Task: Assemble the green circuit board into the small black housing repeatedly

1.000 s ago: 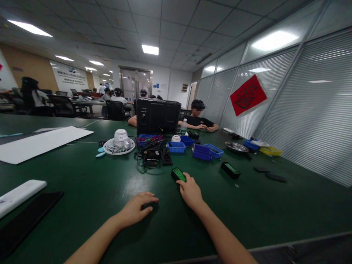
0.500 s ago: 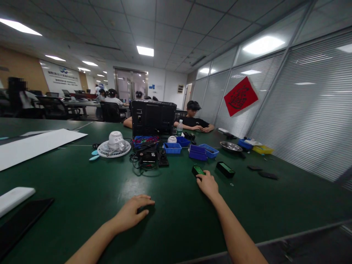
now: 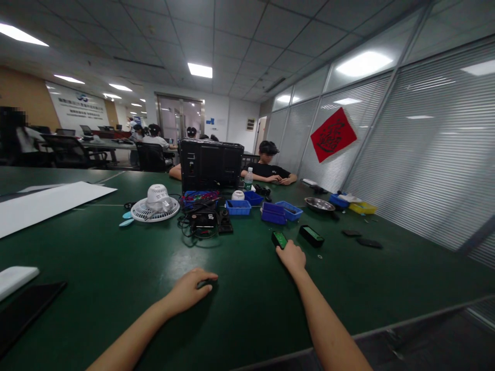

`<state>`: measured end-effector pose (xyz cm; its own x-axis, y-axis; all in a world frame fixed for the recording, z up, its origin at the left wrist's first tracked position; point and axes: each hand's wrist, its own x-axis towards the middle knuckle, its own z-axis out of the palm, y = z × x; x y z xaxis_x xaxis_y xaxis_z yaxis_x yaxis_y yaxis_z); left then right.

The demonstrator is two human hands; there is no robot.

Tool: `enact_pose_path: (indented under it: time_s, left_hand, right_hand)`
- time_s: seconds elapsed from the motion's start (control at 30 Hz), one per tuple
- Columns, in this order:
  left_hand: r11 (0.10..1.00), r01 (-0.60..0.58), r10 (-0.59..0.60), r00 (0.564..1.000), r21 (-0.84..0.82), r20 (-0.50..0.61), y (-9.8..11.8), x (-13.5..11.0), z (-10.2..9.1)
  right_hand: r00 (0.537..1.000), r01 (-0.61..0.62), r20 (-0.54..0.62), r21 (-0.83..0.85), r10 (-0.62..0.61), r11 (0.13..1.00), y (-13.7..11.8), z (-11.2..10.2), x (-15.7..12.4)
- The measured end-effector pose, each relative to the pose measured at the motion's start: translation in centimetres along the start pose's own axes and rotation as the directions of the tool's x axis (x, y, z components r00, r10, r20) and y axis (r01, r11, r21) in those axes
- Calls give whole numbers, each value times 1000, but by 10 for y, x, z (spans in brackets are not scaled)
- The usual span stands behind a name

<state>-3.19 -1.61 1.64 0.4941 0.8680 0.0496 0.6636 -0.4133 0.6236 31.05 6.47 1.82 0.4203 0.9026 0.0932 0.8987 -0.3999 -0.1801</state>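
My right hand (image 3: 293,257) is closed on the near end of a small black case (image 3: 276,238) with a green circuit board in it. Just right of that lies a second black case (image 3: 311,236), which also shows a green board. My left hand (image 3: 192,289) rests low over the green table (image 3: 240,319), fingers stretched forward and thumb apart. The dark gap between its thumb and fingers shows nothing I can make out. A small pale ring (image 3: 319,256) lies on the tabletop to the right of my right hand.
Ahead stand a white fan part (image 3: 155,208), a cabled black device (image 3: 203,220), blue bins (image 3: 238,207), a metal bowl (image 3: 319,204) and a large black monitor-like housing (image 3: 212,164). Dark flat pieces (image 3: 368,242) lie right. A person (image 3: 270,167) sits across the table.
My right hand has drawn its fingers in around the near end of the black case, which has turned slightly. My left hand is nearly still. The whole view has shifted a little.
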Motion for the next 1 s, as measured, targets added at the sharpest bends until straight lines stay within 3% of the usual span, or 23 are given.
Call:
enact_pose_path:
  time_s: [0.17,0.33,0.47,0.63,1.0]
  left_hand:
    - [979,181,-179,983,96,-36,30,37,5]
    - [970,227,-205,957,90,-204,38,65,31]
    - [985,161,-139,953,62,-270,25,65,51]
    - [997,66,-57,970,28,-235,17,59,52]
    - [998,1,13,977,64,-211,16,58,50]
  right_hand:
    - [987,84,-126,-103,-96,991,3,-2,-7]
    - [969,198,-112,-180,-220,964,-7,3,-20]
    - [980,178,-73,-88,-185,980,-8,3,-21]
    - [998,55,-13,1,-55,998,0,-2,-13]
    - [975,193,-121,36,-187,981,-16,1,-30]
